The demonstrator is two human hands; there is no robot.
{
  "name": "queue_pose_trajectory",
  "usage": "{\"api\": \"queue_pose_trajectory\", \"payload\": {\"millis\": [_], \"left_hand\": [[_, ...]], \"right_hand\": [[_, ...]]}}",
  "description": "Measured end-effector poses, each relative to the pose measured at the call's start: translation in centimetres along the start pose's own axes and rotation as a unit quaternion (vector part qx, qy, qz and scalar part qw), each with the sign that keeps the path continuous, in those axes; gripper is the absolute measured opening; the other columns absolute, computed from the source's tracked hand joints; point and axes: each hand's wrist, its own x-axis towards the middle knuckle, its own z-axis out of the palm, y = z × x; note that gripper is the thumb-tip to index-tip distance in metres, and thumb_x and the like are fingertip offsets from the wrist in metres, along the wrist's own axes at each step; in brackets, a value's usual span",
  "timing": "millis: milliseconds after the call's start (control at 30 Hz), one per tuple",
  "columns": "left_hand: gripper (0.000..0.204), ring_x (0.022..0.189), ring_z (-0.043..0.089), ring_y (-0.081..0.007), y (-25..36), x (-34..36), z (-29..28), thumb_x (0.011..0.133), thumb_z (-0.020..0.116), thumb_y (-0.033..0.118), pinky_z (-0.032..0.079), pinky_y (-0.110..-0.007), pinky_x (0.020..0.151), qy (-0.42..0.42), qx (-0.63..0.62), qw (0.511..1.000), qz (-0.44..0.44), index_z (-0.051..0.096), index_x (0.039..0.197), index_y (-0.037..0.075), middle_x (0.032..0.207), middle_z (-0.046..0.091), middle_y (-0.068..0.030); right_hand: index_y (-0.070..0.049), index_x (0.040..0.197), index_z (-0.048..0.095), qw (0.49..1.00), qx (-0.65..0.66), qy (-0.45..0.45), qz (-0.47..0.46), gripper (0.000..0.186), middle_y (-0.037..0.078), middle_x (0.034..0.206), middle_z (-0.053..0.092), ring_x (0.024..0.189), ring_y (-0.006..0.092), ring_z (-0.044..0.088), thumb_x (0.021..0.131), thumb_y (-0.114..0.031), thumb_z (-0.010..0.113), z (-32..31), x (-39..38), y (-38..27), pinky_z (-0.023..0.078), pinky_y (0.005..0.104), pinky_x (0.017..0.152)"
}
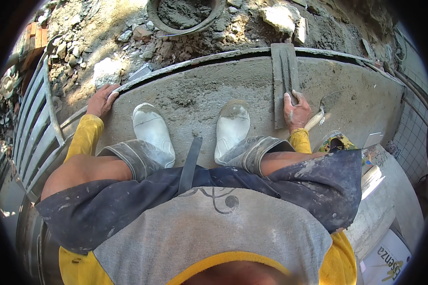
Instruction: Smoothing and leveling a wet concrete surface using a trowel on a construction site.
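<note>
My right hand is closed round the handle of a long grey plastering float, which lies across the front edge of a concrete slab. Over at the left, my left hand grips the end of a long thin board, its thumb and fingers on either side. This board runs along the slab's far edge, with a dark gap between the two. A trowel with a pale handle rests on the slab just right of my right hand. Some loose mortar sticks to the slab's surface.
Beyond the board stands a round tub of wet mortar amid rubble. A pale broken block lies farther right. A metal grille leans at the left, and a tiled wall borders the right. My white boots are on the slab.
</note>
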Motion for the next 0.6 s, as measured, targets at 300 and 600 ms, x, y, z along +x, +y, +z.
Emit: {"api": "queue_pose_trajectory", "payload": {"millis": [300, 600], "left_hand": [[0.035, 0.109, 0.061, -0.0332, 1.0, 0.9, 0.5, 0.102, 0.048, 0.041, 0.050, -0.042, 0.092, -0.015, -0.001, 1.000, 0.001, 0.059, 0.131, 0.024, 0.117, 0.059, -0.0086], [0.038, 0.112, 0.060, -0.0326, 0.0, -0.1, 0.4, 0.101, 0.049, 0.043, 0.050, -0.042, 0.093, -0.026, -0.019, 0.999, -0.033, 0.059, 0.132, 0.024, 0.122, 0.059, -0.0082]], "right_hand": [[-0.003, 0.107, 0.072, 0.999, 0.002, -0.003, 0.031, 0.037, 0.018, 0.104, 0.072, 0.098, 0.0340, 0.069, 0.082, -0.029, 0.076, -2.0, -3.0, 1.4, 0.053, 0.0377, 0.089], [-0.003, 0.109, 0.071, 0.997, 0.031, -0.069, -0.001, 0.037, 0.017, 0.104, 0.072, 0.098, 0.0333, 0.070, 0.081, -0.027, 0.076, -0.1, -3.6, 2.0, 0.052, 0.0369, 0.088]]}}
